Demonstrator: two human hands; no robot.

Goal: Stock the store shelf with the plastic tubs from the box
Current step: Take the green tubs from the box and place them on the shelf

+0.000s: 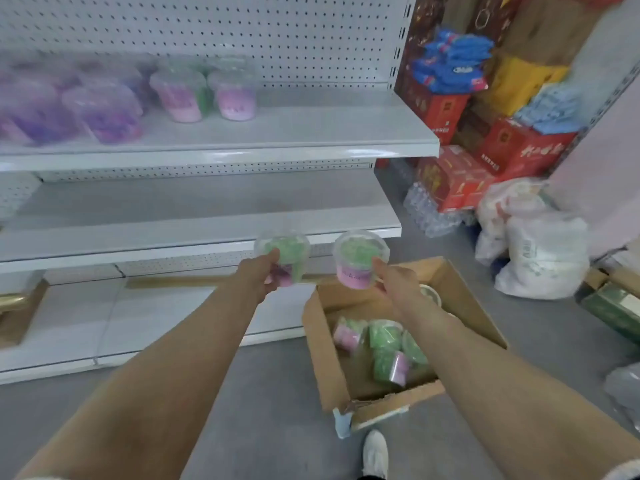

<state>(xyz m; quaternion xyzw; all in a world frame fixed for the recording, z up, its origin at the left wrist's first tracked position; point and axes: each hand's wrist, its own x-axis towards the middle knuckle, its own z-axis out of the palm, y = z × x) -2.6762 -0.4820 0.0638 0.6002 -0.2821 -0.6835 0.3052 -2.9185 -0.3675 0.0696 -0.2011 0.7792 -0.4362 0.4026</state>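
Note:
My left hand point(261, 275) grips a clear plastic tub point(289, 256) with green and pink contents, held in front of the middle shelf's edge. My right hand point(393, 280) holds a second tub point(358, 258), green on top and pink below, above the open cardboard box point(318, 348) on the floor. Several more green and pink tubs point(384, 348) lie in the box. On the upper shelf point(311, 133) stand pink tubs point(207, 91) and, at the left, blurred purple tubs point(69, 105).
The middle shelf point(207, 223) and the bottom shelf point(104, 323) are white metal. Red cartons point(485, 161), blue packets point(453, 64) and white bags point(540, 251) are piled to the right. My shoe point(375, 455) stands on the grey floor by the box.

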